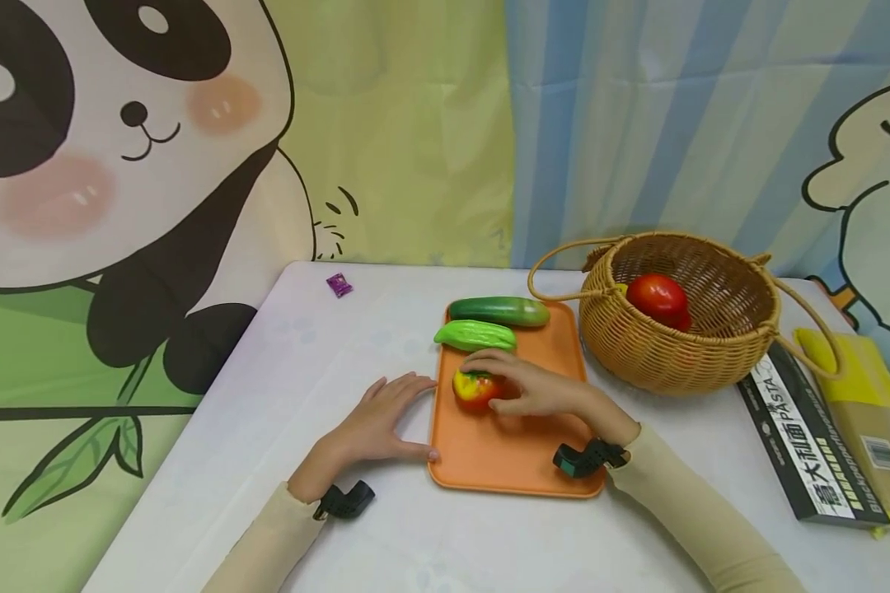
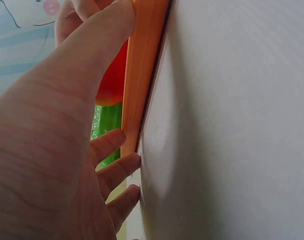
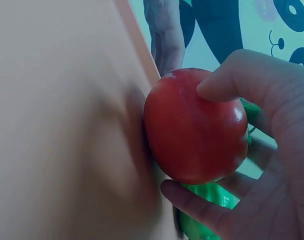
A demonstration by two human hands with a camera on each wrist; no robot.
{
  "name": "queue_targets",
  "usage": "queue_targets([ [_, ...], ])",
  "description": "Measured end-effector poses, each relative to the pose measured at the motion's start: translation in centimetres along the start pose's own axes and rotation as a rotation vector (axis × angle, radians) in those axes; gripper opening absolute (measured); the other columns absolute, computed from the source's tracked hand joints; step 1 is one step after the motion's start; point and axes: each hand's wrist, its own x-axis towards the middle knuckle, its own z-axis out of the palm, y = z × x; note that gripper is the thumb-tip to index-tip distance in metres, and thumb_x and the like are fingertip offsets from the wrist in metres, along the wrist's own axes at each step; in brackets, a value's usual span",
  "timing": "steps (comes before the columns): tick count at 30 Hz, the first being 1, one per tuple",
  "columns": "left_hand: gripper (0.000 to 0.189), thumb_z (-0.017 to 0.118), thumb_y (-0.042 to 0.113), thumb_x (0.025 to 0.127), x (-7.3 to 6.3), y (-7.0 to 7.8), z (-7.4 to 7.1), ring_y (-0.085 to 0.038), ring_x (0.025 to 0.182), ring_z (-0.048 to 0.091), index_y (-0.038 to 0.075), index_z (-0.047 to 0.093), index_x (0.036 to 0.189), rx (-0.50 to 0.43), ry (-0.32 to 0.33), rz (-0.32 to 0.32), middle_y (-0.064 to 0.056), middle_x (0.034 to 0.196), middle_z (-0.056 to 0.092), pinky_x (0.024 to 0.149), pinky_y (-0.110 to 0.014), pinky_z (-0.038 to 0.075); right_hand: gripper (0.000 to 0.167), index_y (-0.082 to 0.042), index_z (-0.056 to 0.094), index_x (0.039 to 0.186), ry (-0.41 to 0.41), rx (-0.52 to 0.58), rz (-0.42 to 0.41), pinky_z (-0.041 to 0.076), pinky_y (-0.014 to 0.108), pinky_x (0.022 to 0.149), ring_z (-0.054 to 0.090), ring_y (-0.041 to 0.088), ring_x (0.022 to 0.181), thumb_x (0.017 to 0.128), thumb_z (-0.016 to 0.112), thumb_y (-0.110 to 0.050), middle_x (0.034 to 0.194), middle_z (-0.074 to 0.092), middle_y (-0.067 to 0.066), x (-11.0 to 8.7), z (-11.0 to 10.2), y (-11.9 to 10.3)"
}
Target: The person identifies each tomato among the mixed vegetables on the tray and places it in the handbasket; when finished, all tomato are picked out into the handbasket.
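Note:
My right hand point(image 1: 537, 389) holds a round red-and-yellow fruit with a green top point(image 1: 472, 394), its fingers and thumb curved around it. In the right wrist view the fruit point(image 3: 192, 130) looks smooth and red, low against the orange tray point(image 1: 512, 461). Beyond it on the tray lie a light green bumpy gourd point(image 1: 475, 335) and a dark green cucumber point(image 1: 498, 310). At the tray's left side is my left hand point(image 1: 386, 420), fingers spread and mostly straight. Its thumb touches the tray's rim, as the left wrist view also shows.
A wicker basket point(image 1: 656, 362) with a red fruit point(image 1: 656, 296) in it stands right of the tray. Farther right lie a black pasta box point(image 1: 808, 445) and a yellow-brown packet point(image 1: 871, 436). A small purple wrapper point(image 1: 339, 285) lies at the back left.

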Motion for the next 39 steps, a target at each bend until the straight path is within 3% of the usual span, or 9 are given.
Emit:
queue_targets([
  [7, 0.101, 0.071, 0.073, 0.069, 0.0, 0.0, 0.1, -0.023, 0.147, 0.023, 0.024, 0.036, 0.150, -0.017, -0.011, -0.011, 0.000, 0.155, 0.036, 0.119, -0.055, 0.008, 0.059, -0.011, 0.051, 0.137, -0.001, -0.010, 0.090, 0.042, 0.043, 0.105, 0.047, 0.024, 0.124, 0.086, 0.076, -0.023, 0.139, 0.046, 0.008, -0.2, 0.4, 0.0],
  [14, 0.101, 0.070, 0.074, 0.070, -0.2, 0.2, 0.4, -0.023, 0.147, 0.022, 0.024, 0.034, 0.151, -0.019, -0.026, -0.011, 0.001, 0.156, 0.035, 0.119, -0.054, 0.007, 0.066, -0.009, 0.049, 0.137, 0.004, 0.002, 0.118, 0.044, 0.042, 0.103, 0.050, 0.023, 0.121, 0.081, 0.081, -0.019, 0.136, 0.048, 0.007, -0.8, 0.9, 0.0],
  [29, 0.103, 0.069, 0.075, 0.069, 0.0, 0.2, 0.1, -0.022, 0.148, 0.021, 0.025, 0.033, 0.152, -0.019, -0.021, -0.018, 0.002, 0.156, 0.034, 0.120, -0.053, 0.005, 0.066, -0.012, 0.049, 0.139, -0.028, 0.025, 0.112, 0.045, 0.039, 0.102, 0.050, 0.021, 0.122, 0.083, 0.080, -0.028, 0.136, 0.052, 0.005, -1.6, 0.2, 0.4],
  [36, 0.103, 0.070, 0.075, 0.069, -0.1, 0.2, -0.1, -0.023, 0.147, 0.022, 0.024, 0.035, 0.151, -0.016, -0.014, -0.017, 0.001, 0.156, 0.035, 0.120, -0.054, 0.006, 0.053, -0.018, 0.056, 0.132, -0.027, 0.043, 0.030, 0.047, 0.035, 0.100, 0.050, 0.018, 0.119, 0.085, 0.078, -0.028, 0.129, 0.055, 0.002, -2.2, 0.0, 0.4],
  [39, 0.103, 0.069, 0.075, 0.069, -0.1, 0.1, -0.1, -0.023, 0.148, 0.022, 0.024, 0.035, 0.151, -0.013, -0.015, -0.017, 0.001, 0.156, 0.035, 0.120, -0.054, 0.006, 0.053, -0.019, 0.055, 0.132, -0.028, 0.041, 0.032, 0.048, 0.033, 0.099, 0.051, 0.016, 0.118, 0.085, 0.077, -0.030, 0.128, 0.055, 0.001, -2.5, -0.2, 0.5],
])
